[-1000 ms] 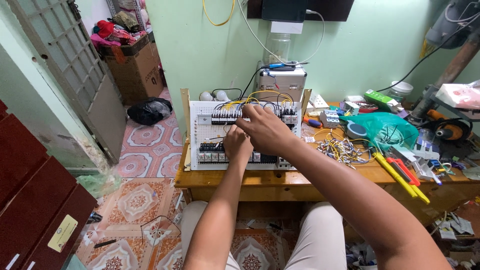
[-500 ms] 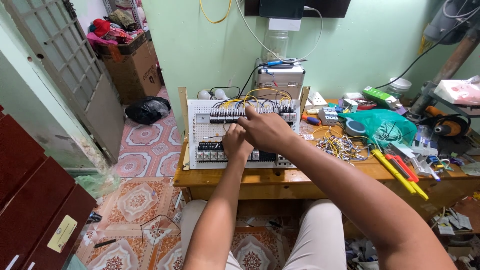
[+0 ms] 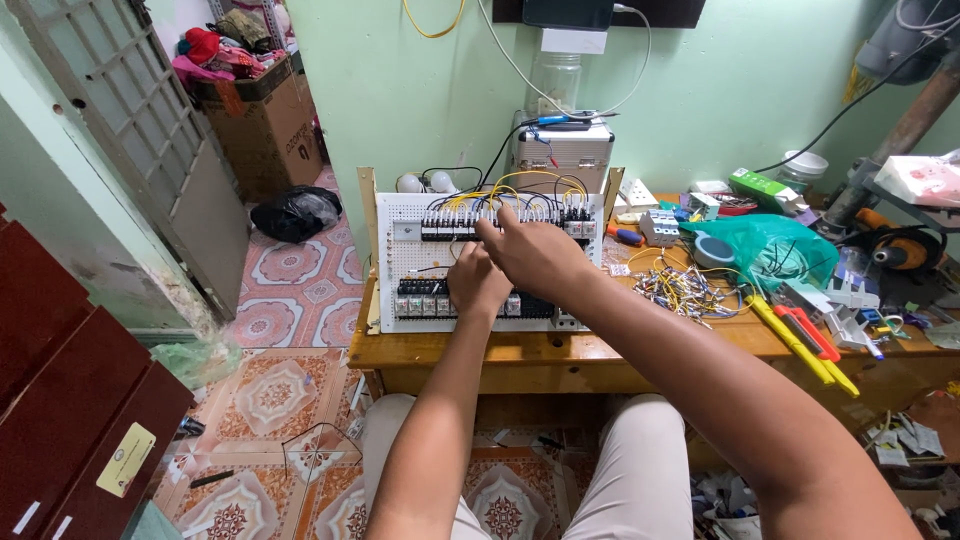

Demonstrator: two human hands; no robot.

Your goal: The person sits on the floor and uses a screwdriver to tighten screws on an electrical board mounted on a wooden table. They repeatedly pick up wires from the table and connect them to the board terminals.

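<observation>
1. My left hand (image 3: pixel 476 283) rests on the middle of the white panel (image 3: pixel 410 255), fingers curled loosely against it; I cannot tell whether they pinch anything.
2. My right hand (image 3: pixel 535 255) lies just above and to the right of the left, touching it, with the forefinger stretched out to the upper row of terminals (image 3: pixel 450 228) and the other fingers folded in. It holds nothing that I can see.
3. The panel stands tilted back on the wooden desk (image 3: pixel 560 350), near its left end, with yellow and black wires (image 3: pixel 520 185) looping over its top edge.
4. A lower row of breakers (image 3: pixel 420 300) runs along the panel's bottom, partly hidden by my left wrist.
5. Behind the panel sits a small metal case (image 3: pixel 565 150) against the green wall.
6. To the right on the desk lie a heap of wire ends (image 3: pixel 675 290), a green plastic bag (image 3: pixel 770 245) and yellow and red cutters (image 3: pixel 800 335).
7. My knees show below the desk edge, above the patterned floor tiles.
</observation>
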